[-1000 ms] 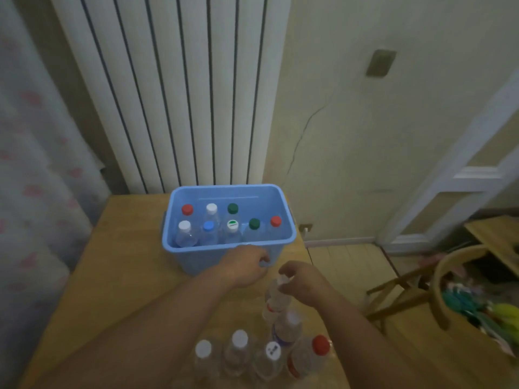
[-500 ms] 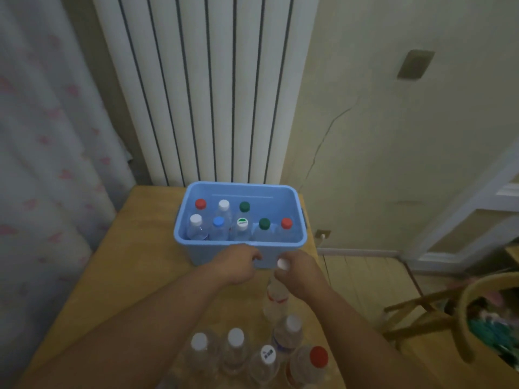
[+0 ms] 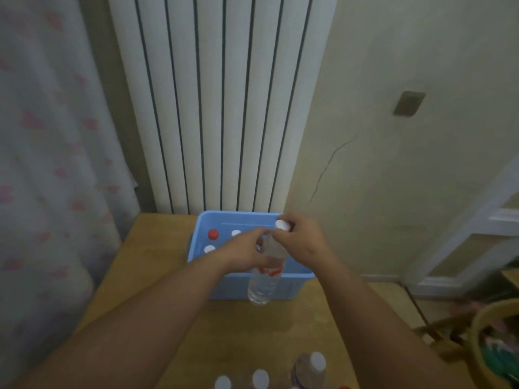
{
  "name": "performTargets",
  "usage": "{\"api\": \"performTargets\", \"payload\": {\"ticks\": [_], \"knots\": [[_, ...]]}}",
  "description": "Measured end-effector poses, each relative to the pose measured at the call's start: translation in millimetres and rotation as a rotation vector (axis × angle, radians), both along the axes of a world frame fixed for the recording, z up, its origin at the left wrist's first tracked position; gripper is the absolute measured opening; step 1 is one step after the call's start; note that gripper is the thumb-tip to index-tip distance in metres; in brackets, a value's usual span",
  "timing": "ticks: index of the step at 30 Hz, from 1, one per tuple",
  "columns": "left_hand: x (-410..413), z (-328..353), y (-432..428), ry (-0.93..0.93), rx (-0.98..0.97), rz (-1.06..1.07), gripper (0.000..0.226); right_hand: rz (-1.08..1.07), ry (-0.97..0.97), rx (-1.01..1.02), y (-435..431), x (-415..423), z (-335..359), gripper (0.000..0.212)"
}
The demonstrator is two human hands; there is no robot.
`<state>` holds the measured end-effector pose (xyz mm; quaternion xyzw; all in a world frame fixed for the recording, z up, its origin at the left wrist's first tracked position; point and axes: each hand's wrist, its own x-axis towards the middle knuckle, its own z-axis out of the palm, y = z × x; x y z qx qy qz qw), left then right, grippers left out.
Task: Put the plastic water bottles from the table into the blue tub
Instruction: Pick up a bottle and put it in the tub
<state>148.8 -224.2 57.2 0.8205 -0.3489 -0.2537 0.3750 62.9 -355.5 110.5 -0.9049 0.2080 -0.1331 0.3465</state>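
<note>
My right hand [image 3: 300, 240] grips the neck of a clear white-capped bottle [image 3: 264, 279] with a red label band, lifted off the table and hanging in front of the blue tub's near wall [image 3: 233, 287]. My left hand [image 3: 241, 248] is over the tub's near rim, fingers touching the same bottle's shoulder. Inside the tub stand bottles with a red cap [image 3: 213, 234] and white caps [image 3: 209, 249]; my arms hide the rest. More white-capped bottles [image 3: 317, 363] stand at the table's near edge.
The tub sits at the far end of a wooden table [image 3: 157, 265], against a white ribbed radiator [image 3: 219, 108]. A flowered curtain [image 3: 50, 164] hangs left. On the right are a wicker basket [image 3: 494, 343], wooden floor and a white door frame.
My right hand has lifted the white-capped bottle off the table up toward the tub's rim. My left hand rose from the tub's front wall to the bottle. The view tilted upward.
</note>
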Motion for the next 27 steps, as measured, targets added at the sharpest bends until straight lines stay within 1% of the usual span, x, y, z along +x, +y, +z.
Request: {"api": "performTargets", "payload": {"ticks": [1,3,5,7,11,13,17,19,23,27], "knots": [[6.3,4.1,1.6,-0.027,-0.007,0.008,0.067,-0.012,-0.025,-0.006,4.5,4.6,3.1,0.042],[19.2,15.0,3.0,-0.054,-0.042,0.0,0.062,-0.042,-0.061,0.011,11.9,12.7,11.2,0.036],[32.9,26.7,1.0,-0.058,-0.094,-0.022,0.06,-0.083,-0.11,-0.004,12.9,22.1,18.1,0.036],[46.0,36.8,-3.4,-0.099,-0.12,-0.038,0.062,-0.124,-0.154,-0.038,12.0,31.2,23.9,0.038],[67.7,47.6,-20.8,-0.212,-0.123,-0.025,0.072,-0.175,-0.228,-0.037,7.3,49.3,29.5,0.04],[74.4,47.5,-31.3,-0.217,-0.147,0.004,0.071,-0.18,-0.244,-0.037,1.0,57.6,31.6,0.041],[82.0,39.1,-56.4,-0.157,-0.191,0.07,0.057,-0.154,-0.221,-0.053,-16.2,74.2,25.7,0.04],[84.7,31.9,-71.1,-0.148,-0.192,0.104,0.058,-0.131,-0.202,-0.072,-27.6,81.2,19.6,0.038],[91.3,11.4,-98.0,-0.113,-0.128,0.137,0.061,-0.089,-0.132,-0.075,-56.2,91.0,2.2,0.035],[98.6,-10.2,-116.8,-0.143,0.048,0.128,0.062,-0.037,-0.064,-0.01,-82.2,101.3,-28.4,0.032]]}}
